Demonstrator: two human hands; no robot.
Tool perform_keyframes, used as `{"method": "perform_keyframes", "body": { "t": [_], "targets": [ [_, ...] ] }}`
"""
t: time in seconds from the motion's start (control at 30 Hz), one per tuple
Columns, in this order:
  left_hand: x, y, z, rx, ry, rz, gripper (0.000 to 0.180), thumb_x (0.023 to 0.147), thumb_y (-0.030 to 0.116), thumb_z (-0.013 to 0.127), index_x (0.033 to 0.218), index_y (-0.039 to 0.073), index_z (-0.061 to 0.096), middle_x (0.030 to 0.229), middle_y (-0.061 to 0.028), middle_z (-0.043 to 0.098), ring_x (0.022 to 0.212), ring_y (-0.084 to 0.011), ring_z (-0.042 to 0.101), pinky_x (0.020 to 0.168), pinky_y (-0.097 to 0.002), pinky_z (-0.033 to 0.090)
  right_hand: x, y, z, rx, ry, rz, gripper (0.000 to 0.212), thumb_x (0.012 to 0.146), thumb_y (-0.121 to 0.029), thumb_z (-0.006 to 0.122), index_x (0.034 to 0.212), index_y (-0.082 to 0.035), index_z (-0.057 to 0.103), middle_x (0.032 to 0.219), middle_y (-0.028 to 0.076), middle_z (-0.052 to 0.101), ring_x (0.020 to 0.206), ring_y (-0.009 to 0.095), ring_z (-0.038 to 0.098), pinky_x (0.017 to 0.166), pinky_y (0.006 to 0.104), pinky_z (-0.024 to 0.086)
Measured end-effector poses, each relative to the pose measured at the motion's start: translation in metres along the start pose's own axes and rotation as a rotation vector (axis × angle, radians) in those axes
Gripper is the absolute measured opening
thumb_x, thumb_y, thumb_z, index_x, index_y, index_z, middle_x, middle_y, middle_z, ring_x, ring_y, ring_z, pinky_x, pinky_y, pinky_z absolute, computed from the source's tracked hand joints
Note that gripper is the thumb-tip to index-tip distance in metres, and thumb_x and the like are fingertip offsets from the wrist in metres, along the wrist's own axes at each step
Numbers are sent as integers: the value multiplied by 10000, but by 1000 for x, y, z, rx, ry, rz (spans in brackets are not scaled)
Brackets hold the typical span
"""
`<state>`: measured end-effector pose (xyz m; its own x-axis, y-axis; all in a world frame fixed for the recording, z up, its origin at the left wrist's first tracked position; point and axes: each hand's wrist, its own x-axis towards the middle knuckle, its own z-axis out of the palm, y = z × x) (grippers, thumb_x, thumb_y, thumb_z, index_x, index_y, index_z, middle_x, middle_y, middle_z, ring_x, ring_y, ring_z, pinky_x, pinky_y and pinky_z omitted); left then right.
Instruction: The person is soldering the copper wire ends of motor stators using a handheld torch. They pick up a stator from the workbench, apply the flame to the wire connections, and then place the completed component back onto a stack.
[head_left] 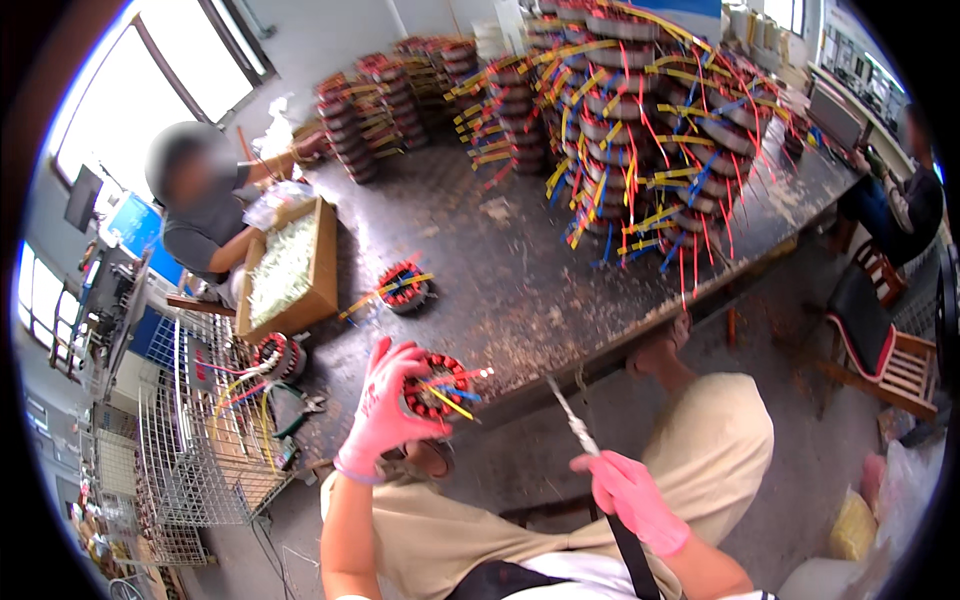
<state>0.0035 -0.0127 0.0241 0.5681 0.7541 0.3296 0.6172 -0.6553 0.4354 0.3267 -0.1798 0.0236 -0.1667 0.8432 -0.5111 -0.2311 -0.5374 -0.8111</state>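
My left hand [383,408], in a pink glove, grips a ring-shaped motor stator [447,372] at the table's near edge. The stator has red windings, with yellow and blue leads sticking out. Closed in its pink glove, my right hand [632,498] holds a thin rod-like tool [576,424] with a whitish wrapped shaft, pointed toward the table edge. A black strap [632,556] runs below that hand; whether it joins the tool I cannot tell. A second stator [404,290] lies just beyond my left hand. Another stator [279,358] sits to the left, beside a dark green-handled tool [290,410].
Tall stacks of stators [615,130] with coloured leads fill the far table [470,225]. A person [205,220] sits at the left by a cardboard box [322,265] of small white pieces. Wire baskets [190,430] stand left, a chair [862,325] right.
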Motion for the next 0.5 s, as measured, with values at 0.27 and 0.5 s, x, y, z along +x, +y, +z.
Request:
{"method": "perform_keyframes", "body": {
  "t": [0.27,0.5],
  "targets": [
    [17,90,-53,-3,168,82,1029,437,413,964,1289,47,518,1236,-128,611,1264,-342,528,1169,-581,232,-22,-12,-34,66,110,-131,372,1050,-275,480,1170,53,607,600,-20,495,523,51,414,491,215,299],
    [33,23,-39,166,295,-73,1097,439,383,933,1358,-12,485,1253,-167,597,1232,-329,537,1183,-530,233,-10,-3,-39,76,112,-137,398,1045,-299,499,1163,67,605,573,-18,479,511,46,392,490,219,298]
  ]
}}
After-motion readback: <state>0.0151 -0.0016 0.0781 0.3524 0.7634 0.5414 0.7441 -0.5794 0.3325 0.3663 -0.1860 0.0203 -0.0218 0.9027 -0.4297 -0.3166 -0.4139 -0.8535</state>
